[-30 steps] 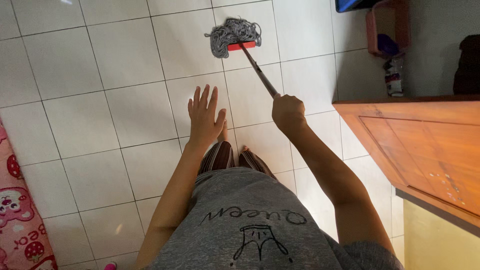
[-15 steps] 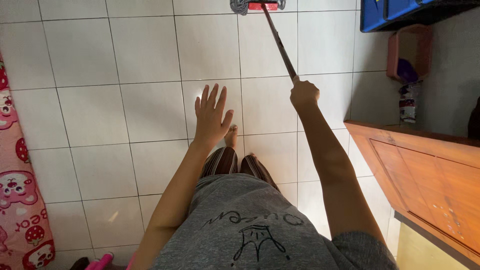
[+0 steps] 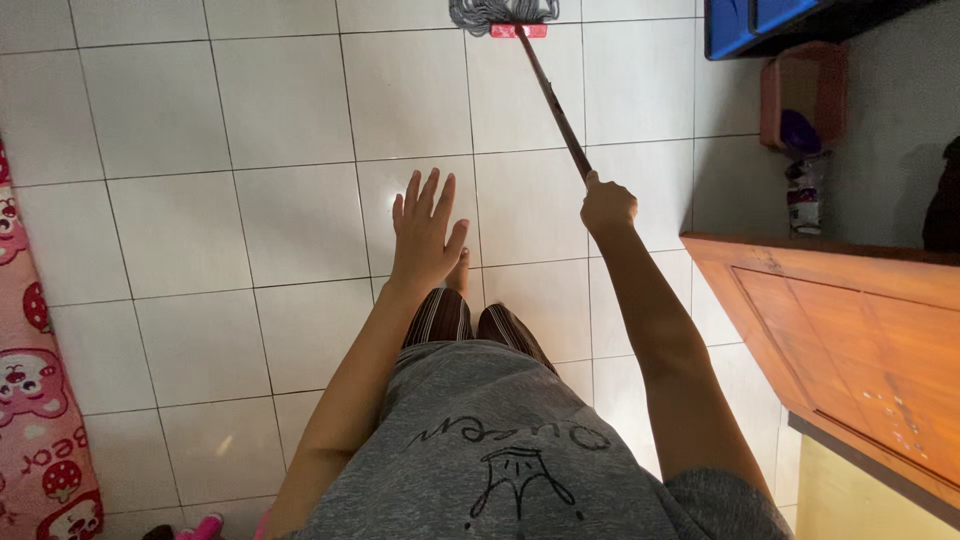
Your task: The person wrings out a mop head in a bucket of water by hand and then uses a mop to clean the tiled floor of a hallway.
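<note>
My right hand (image 3: 606,208) is shut on the dark handle of a mop (image 3: 553,100), arm stretched forward. The handle slants up and left to a red clamp and a grey string mop head (image 3: 500,14) lying on the white tiled floor (image 3: 250,220) at the top edge of the view. My left hand (image 3: 425,235) hovers flat in front of me with fingers spread, holding nothing. Below it I see my striped trousers and a bare foot (image 3: 460,270).
A wooden door (image 3: 850,330) stands at the right. Behind it are a pink basket (image 3: 800,95), a small bottle (image 3: 803,195) and a blue box (image 3: 760,25). A pink patterned mat (image 3: 35,400) lies along the left edge.
The mop head has slid farther away from me across the tiles, and my right arm has stretched out after it. My left hand has stayed spread in front of me.
</note>
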